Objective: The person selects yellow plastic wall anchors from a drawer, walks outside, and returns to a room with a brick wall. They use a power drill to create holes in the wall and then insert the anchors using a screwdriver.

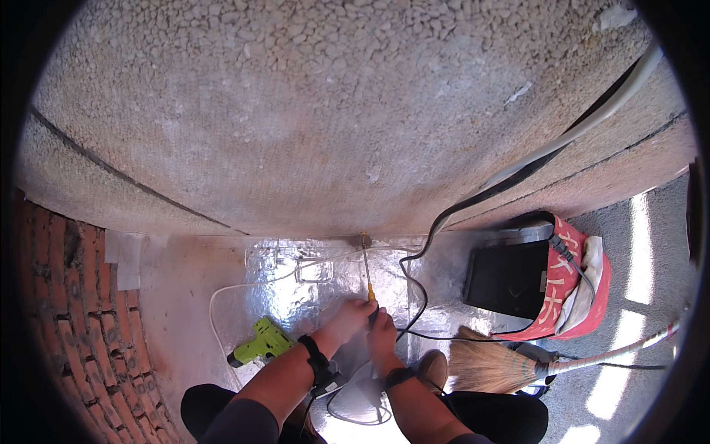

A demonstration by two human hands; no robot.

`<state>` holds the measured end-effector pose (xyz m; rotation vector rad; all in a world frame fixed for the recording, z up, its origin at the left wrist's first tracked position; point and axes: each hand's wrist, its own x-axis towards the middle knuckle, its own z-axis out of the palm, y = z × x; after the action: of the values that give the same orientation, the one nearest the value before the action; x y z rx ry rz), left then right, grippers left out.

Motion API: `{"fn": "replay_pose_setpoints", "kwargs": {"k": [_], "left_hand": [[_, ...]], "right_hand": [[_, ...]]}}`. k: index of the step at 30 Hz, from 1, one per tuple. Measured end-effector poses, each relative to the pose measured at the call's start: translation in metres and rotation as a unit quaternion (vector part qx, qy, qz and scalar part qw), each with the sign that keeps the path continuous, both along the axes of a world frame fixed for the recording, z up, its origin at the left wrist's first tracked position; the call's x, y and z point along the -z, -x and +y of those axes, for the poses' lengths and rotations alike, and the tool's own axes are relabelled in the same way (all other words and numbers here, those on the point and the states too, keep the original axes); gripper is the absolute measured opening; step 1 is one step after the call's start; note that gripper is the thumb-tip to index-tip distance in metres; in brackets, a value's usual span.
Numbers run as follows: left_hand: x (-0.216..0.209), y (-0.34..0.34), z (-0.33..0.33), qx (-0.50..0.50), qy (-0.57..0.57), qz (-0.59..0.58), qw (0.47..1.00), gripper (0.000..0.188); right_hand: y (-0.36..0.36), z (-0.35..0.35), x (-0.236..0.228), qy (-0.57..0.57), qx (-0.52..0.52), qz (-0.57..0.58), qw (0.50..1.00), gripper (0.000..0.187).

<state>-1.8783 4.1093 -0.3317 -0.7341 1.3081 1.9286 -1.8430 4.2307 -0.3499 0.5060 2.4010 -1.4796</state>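
My left hand [346, 320] is closed around the handle of a screwdriver [367, 272] with a long thin metal shaft and a yellow-and-black handle. Close beside it, my right hand [382, 339] grips the lower end of the same handle. The shaft points away from me, and its tip meets a small brass-coloured spot [364, 238] at the foot of the wall [310, 170]. Exactly how the tip sits there is too small to tell. To the left of my left forearm lies a lime-green cordless drill [265, 342] on the floor.
A thin white cable [244, 285] and a black cable [423, 285] run over the shiny silver floor sheet [285, 259]. At right are a red bag [592, 296] with a black case [506, 277] and a straw broom [488, 362]. A brick wall [81, 318] borders the left.
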Motion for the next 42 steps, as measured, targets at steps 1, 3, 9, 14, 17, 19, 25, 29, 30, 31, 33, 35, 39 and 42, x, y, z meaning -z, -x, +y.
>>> {"fn": "replay_pose_setpoints", "kwargs": {"k": [1, 3, 9, 14, 17, 19, 25, 29, 30, 31, 33, 35, 39, 42], "left_hand": [[-0.009, 0.003, 0.0, 0.006, 0.02, -0.002, 1.0, 0.029], [0.004, -0.002, -0.003, 0.023, 0.03, 0.035, 0.999, 0.029], [-0.034, 0.006, -0.002, -0.006, -0.022, -0.013, 1.0, 0.029], [-0.022, 0.009, 0.013, 0.013, 0.007, 0.078, 0.997, 0.044], [-0.021, 0.005, 0.008, -0.004, 0.037, 0.063, 0.997, 0.045], [-0.02, -0.002, -0.004, -0.035, 0.033, 0.044, 0.998, 0.036], [0.009, 0.0, 0.012, -0.009, 0.002, 0.067, 0.998, 0.034], [-0.011, 0.004, 0.007, -0.013, 0.014, 0.074, 0.997, 0.035], [-0.016, 0.004, 0.007, -0.02, 0.017, 0.073, 0.997, 0.035], [-0.022, 0.004, 0.007, -0.022, 0.018, 0.056, 0.998, 0.038], [-0.034, 0.003, -0.001, -0.03, 0.026, 0.014, 0.999, 0.045], [-0.035, 0.01, -0.005, -0.006, 0.034, 0.02, 0.999, 0.044], [-0.025, 0.005, 0.008, -0.08, -0.031, 0.087, 0.992, 0.037], [-0.026, 0.007, 0.003, -0.033, -0.03, 0.088, 0.995, 0.039]], "right_hand": [[0.002, -0.004, -0.006, -0.082, -0.001, 0.028, 0.996, 0.054], [0.006, 0.001, -0.014, -0.047, -0.06, -0.039, 0.996, 0.056], [0.029, 0.0, -0.099, 0.051, -0.162, -0.056, 0.984, 0.055], [0.01, 0.015, -0.02, -0.112, -0.129, -0.019, 0.985, 0.041], [0.012, 0.007, -0.033, -0.029, -0.147, 0.01, 0.989, 0.032], [0.035, -0.011, -0.111, 0.047, -0.222, -0.004, 0.974, 0.039], [0.023, -0.004, -0.063, -0.029, -0.068, -0.034, 0.997, 0.042], [0.013, -0.004, -0.021, -0.191, -0.122, 0.141, 0.964, 0.05], [0.012, -0.001, -0.016, -0.241, -0.15, 0.184, 0.941, 0.051], [0.012, 0.003, -0.011, -0.099, -0.097, 0.095, 0.986, 0.05], [0.019, 0.004, -0.019, 0.194, 0.014, -0.097, 0.976, 0.049], [0.026, 0.007, -0.028, 0.459, 0.129, -0.274, 0.835, 0.048], [0.014, -0.012, -0.033, -0.148, -0.081, 0.251, 0.953, 0.044], [0.022, -0.009, -0.04, 0.091, -0.063, 0.028, 0.993, 0.043]]}}
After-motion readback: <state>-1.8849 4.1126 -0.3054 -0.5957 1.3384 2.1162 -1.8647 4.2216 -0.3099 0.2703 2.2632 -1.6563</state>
